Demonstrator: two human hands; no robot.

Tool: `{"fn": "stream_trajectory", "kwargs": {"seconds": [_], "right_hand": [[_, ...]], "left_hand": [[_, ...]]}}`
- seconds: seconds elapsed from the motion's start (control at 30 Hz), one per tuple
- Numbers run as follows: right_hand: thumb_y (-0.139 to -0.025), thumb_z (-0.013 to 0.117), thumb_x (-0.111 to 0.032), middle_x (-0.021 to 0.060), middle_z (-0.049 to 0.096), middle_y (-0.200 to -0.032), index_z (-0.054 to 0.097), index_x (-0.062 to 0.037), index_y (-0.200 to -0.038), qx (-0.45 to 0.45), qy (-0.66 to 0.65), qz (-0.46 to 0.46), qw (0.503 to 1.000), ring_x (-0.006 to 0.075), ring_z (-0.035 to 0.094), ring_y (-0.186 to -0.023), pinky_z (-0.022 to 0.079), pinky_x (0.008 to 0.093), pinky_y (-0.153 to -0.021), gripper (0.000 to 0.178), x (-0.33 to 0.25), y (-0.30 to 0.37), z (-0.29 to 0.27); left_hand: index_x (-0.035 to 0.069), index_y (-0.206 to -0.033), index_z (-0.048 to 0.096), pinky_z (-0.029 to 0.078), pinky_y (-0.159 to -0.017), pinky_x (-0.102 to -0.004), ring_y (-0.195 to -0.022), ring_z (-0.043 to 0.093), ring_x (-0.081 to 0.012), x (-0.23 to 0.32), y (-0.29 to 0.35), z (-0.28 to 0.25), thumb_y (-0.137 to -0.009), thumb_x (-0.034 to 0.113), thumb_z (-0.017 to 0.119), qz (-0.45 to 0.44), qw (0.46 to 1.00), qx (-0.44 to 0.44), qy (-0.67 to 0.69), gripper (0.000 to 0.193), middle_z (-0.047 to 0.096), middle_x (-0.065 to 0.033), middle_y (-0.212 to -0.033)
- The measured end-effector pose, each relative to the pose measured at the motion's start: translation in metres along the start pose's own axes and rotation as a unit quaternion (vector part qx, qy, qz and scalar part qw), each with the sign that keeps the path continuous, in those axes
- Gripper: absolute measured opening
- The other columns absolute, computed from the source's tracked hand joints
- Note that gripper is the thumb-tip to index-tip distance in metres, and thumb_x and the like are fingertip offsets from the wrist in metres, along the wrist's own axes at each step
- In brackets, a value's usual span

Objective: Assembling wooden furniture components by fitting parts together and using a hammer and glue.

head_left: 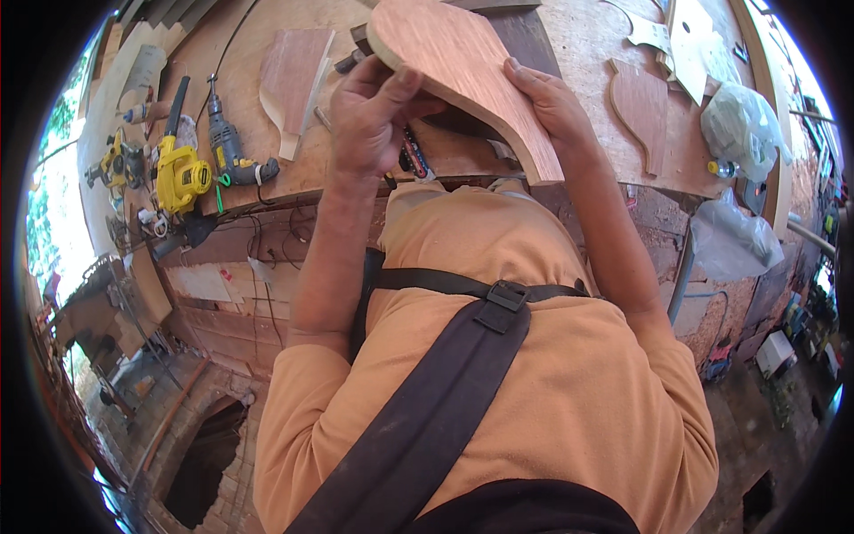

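Observation:
A curved, reddish plywood piece (pixel 458 62) is held tilted above the workbench, near its front edge. My left hand (pixel 378 116) grips its left edge, thumb on the upper face and fingers partly hidden beneath. On the opposite edge, my right hand (pixel 550 102) has its thumb along the top, with the other fingers out of sight below. Under the piece lie a dark board (pixel 525 40) and a red and black slim tool (pixel 414 153), probably a utility knife, both partly covered.
Left on the workbench (pixel 356 214) are a yellow blower (pixel 181 173), a grey drill (pixel 229 142), a yellow-and-black power tool (pixel 116 165) and a cut plywood piece (pixel 294 76). To the right lie another curved piece (pixel 639 111), a white template (pixel 689 44) and plastic bags (pixel 743 129).

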State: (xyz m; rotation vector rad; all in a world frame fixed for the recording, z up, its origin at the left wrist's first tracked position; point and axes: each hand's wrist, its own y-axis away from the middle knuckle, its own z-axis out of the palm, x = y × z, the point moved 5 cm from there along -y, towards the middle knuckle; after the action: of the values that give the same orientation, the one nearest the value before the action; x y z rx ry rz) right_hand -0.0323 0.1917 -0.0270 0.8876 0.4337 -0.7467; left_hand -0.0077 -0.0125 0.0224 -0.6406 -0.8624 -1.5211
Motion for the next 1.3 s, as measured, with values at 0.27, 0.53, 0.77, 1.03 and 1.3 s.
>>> {"fn": "stream_trajectory", "kwargs": {"seconds": [0.27, 0.53, 0.77, 1.03, 1.3], "right_hand": [[-0.099, 0.058, -0.029, 0.0153, 0.070, -0.103, 0.060, 0.0087, -0.118, -0.027, -0.046, -0.002, 0.999, 0.0168, 0.071, -0.082, 0.060, 0.0286, -0.070, 0.041, 0.003, -0.005, 0.003], [-0.100, 0.058, -0.029, 0.0140, 0.068, -0.104, 0.058, 0.0080, -0.120, -0.038, -0.074, 0.015, 0.996, 0.0165, 0.069, -0.085, 0.060, 0.0295, -0.073, 0.043, 0.003, -0.006, -0.003], [-0.099, 0.059, -0.025, 0.0128, 0.069, -0.105, 0.059, 0.0075, -0.122, -0.031, 0.026, -0.024, 0.999, 0.0135, 0.069, -0.088, 0.058, 0.0262, -0.073, 0.039, -0.003, -0.008, 0.003], [-0.096, 0.065, -0.025, 0.0042, 0.069, -0.095, 0.058, -0.0007, -0.132, -0.099, 0.391, -0.145, 0.904, 0.0059, 0.060, -0.071, 0.051, 0.0229, -0.064, 0.044, -0.019, -0.017, 0.053], [-0.090, 0.074, -0.019, 0.0034, 0.068, -0.082, 0.067, 0.0000, -0.119, 0.153, 0.453, -0.354, 0.804, 0.0074, 0.058, -0.066, 0.048, 0.0213, -0.059, 0.035, -0.056, -0.006, -0.024]], "left_hand": [[-0.004, -0.116, 0.061, 0.059, -0.075, -0.0273, -0.089, 0.068, -0.0151, -0.006, 0.002, 0.033, -0.083, 0.016, 0.080, 0.003, 0.993, -0.003, -0.115, 0.042, 0.070, -0.0112, -0.102], [-0.004, -0.117, 0.062, 0.052, -0.087, -0.0268, -0.093, 0.066, -0.0139, -0.016, 0.000, 0.044, -0.079, 0.018, 0.084, 0.005, 0.981, -0.025, -0.194, 0.049, 0.070, -0.0092, -0.101], [-0.004, -0.116, 0.060, 0.062, -0.073, -0.0365, -0.093, 0.068, -0.0187, 0.013, -0.004, 0.010, -0.094, 0.020, 0.067, -0.054, 0.997, 0.010, 0.061, 0.034, 0.068, -0.0129, -0.105], [-0.005, -0.120, 0.059, 0.052, -0.095, -0.0374, -0.104, 0.065, -0.0232, 0.043, 0.030, -0.099, -0.088, -0.002, 0.062, -0.028, 0.998, 0.051, -0.002, 0.032, 0.067, -0.0141, -0.113], [-0.004, -0.126, 0.056, 0.049, -0.098, -0.0368, -0.108, 0.063, -0.0215, 0.014, 0.104, -0.225, -0.088, -0.001, 0.064, -0.063, 0.984, 0.160, -0.037, 0.039, 0.064, -0.0138, -0.119]]}}
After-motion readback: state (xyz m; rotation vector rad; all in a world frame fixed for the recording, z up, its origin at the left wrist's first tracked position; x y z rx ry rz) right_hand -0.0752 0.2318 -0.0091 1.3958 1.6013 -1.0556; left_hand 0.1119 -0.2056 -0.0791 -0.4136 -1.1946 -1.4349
